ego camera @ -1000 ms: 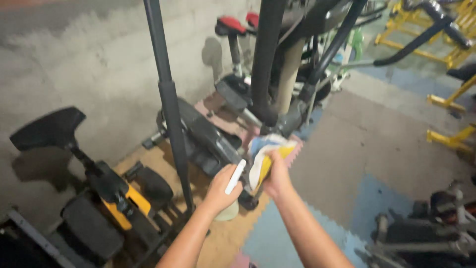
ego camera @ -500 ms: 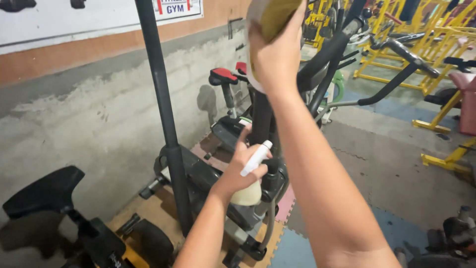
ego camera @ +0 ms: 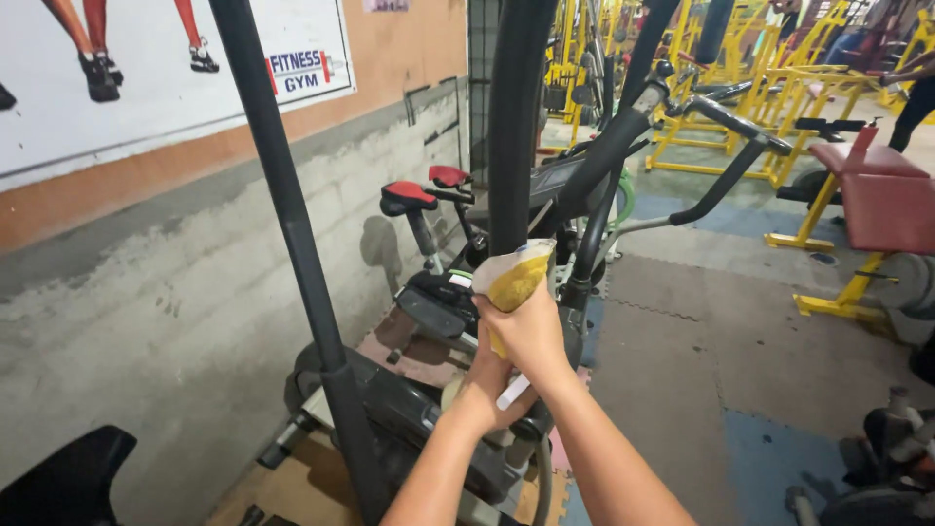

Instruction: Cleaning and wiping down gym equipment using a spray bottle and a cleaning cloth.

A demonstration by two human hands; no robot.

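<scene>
right hand (ego camera: pixel 531 331): fist closed around a bunched-up cleaning cloth (ego camera: pixel 513 276), yellow and white, and pressing it against the black upright bar (ego camera: pixel 516 127) of the elliptical trainer (ego camera: pixel 419 414). The cloth sticks up above the knuckles, wrapped partly around the front of the bar.

left hand (ego camera: pixel 492 390): sits just under the right one, touching it, fingers curled around a spray bottle (ego camera: pixel 513 392). You only see the white nozzle bit and a sliver of the pale body, the rest is behind the hand.

bottle direction: the white part runs diagonally, its free tip pointing down and to the right. Long axis is tilted, not upright, not flat.

bar direction: long axis pretty much vertical, runs from the top of the view down behind both hands.

second pole (ego camera: pixel 292 253): another black pole on the left, leaning slightly, well apart from the hands.

wall side: grey concrete wall (ego camera: pixel 175 321) on the left with a poster (ego camera: pixel 146 68) up top.

behind: exercise bikes with red saddles (ego camera: pixel 409 195) just past the trainer, yellow-framed machines (ego camera: pixel 808 117) further back on the right, a red padded bench (ego camera: pixel 877 190) too.

floor: foam puzzle mats (ego camera: pixel 701 351) in grey, blue, and tan.
</scene>
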